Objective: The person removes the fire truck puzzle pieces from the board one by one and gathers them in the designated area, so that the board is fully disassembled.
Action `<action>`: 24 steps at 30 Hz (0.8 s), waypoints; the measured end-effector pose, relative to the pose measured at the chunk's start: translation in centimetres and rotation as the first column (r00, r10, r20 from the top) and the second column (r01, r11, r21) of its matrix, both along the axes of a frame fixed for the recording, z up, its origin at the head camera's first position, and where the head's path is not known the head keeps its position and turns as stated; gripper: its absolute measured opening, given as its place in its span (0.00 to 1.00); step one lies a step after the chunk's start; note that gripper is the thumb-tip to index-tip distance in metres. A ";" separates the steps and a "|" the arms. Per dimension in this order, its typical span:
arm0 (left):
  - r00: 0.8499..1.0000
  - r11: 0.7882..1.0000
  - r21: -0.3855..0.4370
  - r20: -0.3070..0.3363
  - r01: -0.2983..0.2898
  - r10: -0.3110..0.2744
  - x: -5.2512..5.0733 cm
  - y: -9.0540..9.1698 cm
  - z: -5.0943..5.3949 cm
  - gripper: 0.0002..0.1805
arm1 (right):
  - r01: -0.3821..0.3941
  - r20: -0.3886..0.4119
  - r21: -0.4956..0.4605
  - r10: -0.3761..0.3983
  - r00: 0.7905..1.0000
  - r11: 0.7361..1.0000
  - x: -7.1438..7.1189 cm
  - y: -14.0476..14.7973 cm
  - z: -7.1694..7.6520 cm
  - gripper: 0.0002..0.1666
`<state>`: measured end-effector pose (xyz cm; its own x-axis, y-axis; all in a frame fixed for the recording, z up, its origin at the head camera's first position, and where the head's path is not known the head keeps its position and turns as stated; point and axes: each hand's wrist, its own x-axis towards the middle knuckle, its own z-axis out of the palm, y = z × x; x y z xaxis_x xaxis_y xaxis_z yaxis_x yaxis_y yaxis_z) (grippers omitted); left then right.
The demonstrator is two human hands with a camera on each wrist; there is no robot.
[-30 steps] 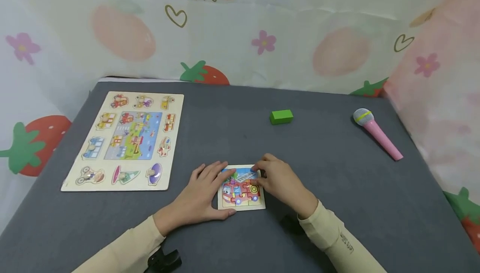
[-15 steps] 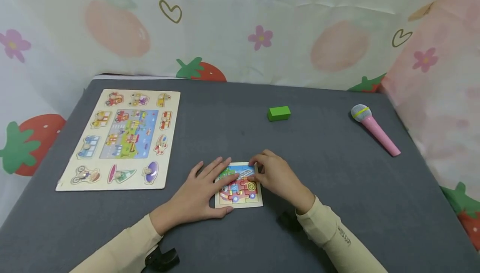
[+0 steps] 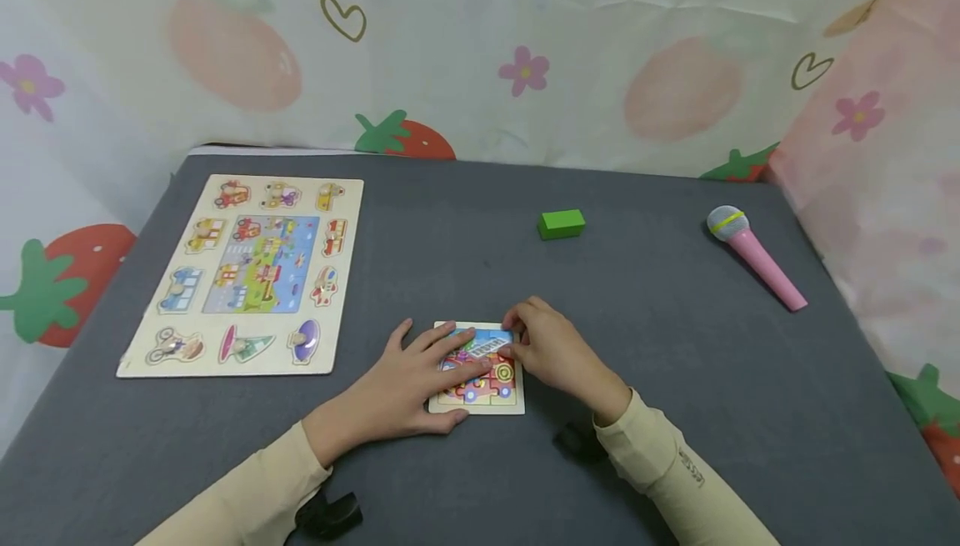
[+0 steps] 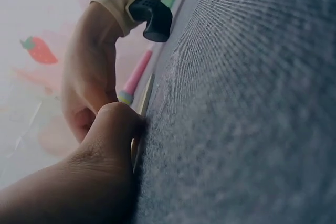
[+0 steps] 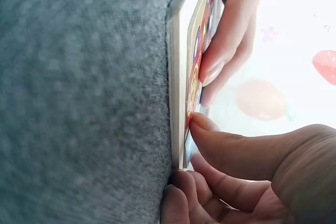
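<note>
A small wooden jigsaw puzzle (image 3: 512, 401) with a red fire-truck picture lies flat on the grey cloth. Over its left part spreads my left hand (image 3: 401, 388), fingers stretched across the picture and thumb by the lower edge. My right hand (image 3: 558, 354) is at the upper right corner, pinching a puzzle piece with thumb and index finger. In the right wrist view my right thumb (image 5: 231, 148) touches the picture's face, and the other fingers curl by the frame's edge. The pinched piece is mostly hidden. In the left wrist view only the puzzle's thin side (image 4: 146, 98) shows.
A large wooden knob puzzle board (image 3: 341, 279) lies at the left with several vehicle pieces in it. Behind the small puzzle sits a green block (image 3: 561, 224). A pink toy microphone (image 3: 761, 262) lies at the right. A printed curtain (image 3: 585, 96) hangs behind the table.
My left fingers have slid further right across the picture. My right hand has stayed at the upper right corner, with slight finger movement. The whole head view has shifted slightly.
</note>
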<state>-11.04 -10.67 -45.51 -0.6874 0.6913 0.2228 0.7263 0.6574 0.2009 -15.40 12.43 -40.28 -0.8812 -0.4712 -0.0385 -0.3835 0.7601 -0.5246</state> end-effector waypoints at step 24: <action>0.997 0.997 0.034 0.040 -0.064 0.062 0.4 1.1 -0.4 0.31 | 0.053 0.107 -0.139 -0.038 0.994 0.989 -0.8 0.4 0.3 0.02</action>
